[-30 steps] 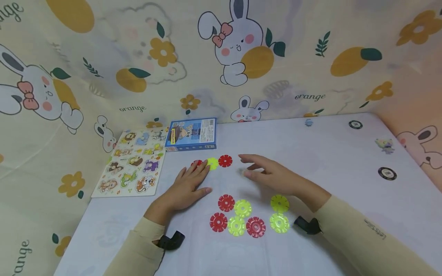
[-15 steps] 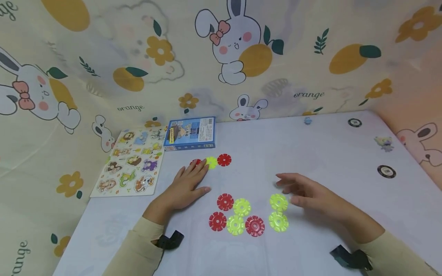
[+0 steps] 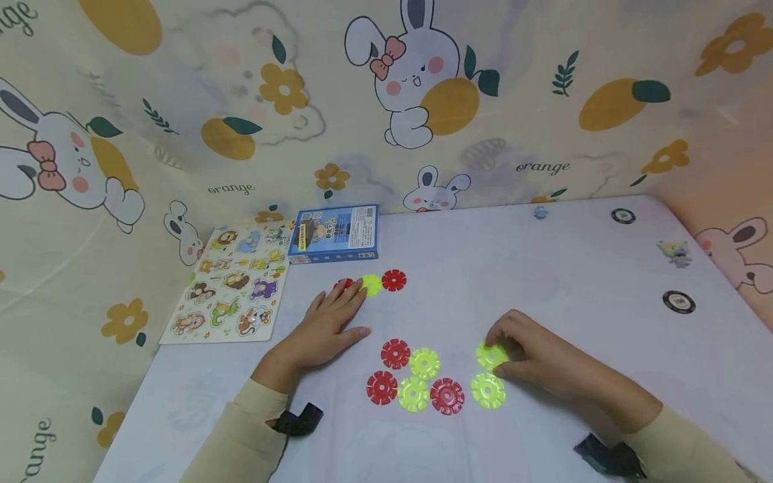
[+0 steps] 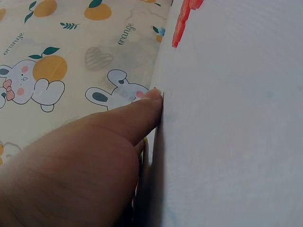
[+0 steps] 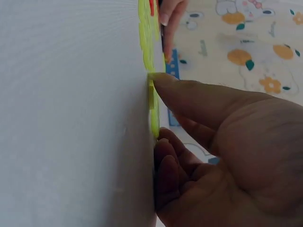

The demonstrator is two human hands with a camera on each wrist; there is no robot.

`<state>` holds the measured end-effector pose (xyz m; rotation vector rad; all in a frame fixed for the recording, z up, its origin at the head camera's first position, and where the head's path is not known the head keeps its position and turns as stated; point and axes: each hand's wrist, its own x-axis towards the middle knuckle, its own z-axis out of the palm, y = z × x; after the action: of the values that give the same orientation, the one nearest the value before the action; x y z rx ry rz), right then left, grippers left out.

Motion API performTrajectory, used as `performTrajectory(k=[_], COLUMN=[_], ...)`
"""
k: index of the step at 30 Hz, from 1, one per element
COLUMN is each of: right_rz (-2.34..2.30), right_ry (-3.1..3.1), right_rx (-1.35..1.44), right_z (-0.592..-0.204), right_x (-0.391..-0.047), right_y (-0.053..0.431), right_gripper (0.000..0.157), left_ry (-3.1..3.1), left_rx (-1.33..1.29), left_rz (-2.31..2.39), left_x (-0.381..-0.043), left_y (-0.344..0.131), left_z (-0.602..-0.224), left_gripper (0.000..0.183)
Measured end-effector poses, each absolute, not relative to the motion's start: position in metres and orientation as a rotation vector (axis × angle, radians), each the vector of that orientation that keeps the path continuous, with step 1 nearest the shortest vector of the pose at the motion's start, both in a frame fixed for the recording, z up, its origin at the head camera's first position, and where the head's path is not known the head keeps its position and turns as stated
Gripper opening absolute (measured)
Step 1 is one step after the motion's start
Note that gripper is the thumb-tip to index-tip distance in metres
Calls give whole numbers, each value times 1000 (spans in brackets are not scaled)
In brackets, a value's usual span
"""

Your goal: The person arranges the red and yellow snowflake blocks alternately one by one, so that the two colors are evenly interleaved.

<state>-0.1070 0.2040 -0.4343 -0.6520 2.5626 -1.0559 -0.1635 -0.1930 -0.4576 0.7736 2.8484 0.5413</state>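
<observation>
My left hand (image 3: 329,329) lies flat on the table with fingers spread. Its fingertips rest on a red notched plastic disc (image 3: 343,284) and a yellow-green one (image 3: 372,285), covering parts of both; another red disc (image 3: 394,280) touches that row's right end. At the right, my right hand (image 3: 537,355) pinches the edges of a yellow-green notched disc (image 3: 490,355) between thumb and curled fingers, flat at table level. Just below it lies a second yellow-green disc (image 3: 488,390). In the right wrist view, the thumb (image 5: 165,81) presses the pinched disc's rim.
Between the hands lies a cluster of several red and yellow-green discs (image 3: 413,394). An animal puzzle board (image 3: 229,285) and a blue box (image 3: 334,235) stand at the back left. Black round chips (image 3: 679,302) and small figure-like pieces (image 3: 674,253) lie at the right.
My right hand moved right and toward me from beside the far row, then closed its thumb and fingers on the upper yellow-green disc of the right pair. My left hand stays put.
</observation>
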Motion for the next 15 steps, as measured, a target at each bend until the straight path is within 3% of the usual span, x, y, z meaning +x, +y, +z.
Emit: performTrajectory(k=[4,11,15], right_rz=[-1037,-932,-889], right_ry=[2546,2596,2645], right_rx=[-579,-563,-558], right_z=[-429,-424,-422], right_x=[-111,-115,-116], right_y=[201,202,210], right_gripper=[45,36,46], left_ry=[2840,2843,2847], left_rx=[764,765,765], left_rz=[543,542,542], left_x=[-164,-163,-164], left_y=[-193,-193,-192], left_z=[-458,-457,-456], left_gripper=[77,76,77])
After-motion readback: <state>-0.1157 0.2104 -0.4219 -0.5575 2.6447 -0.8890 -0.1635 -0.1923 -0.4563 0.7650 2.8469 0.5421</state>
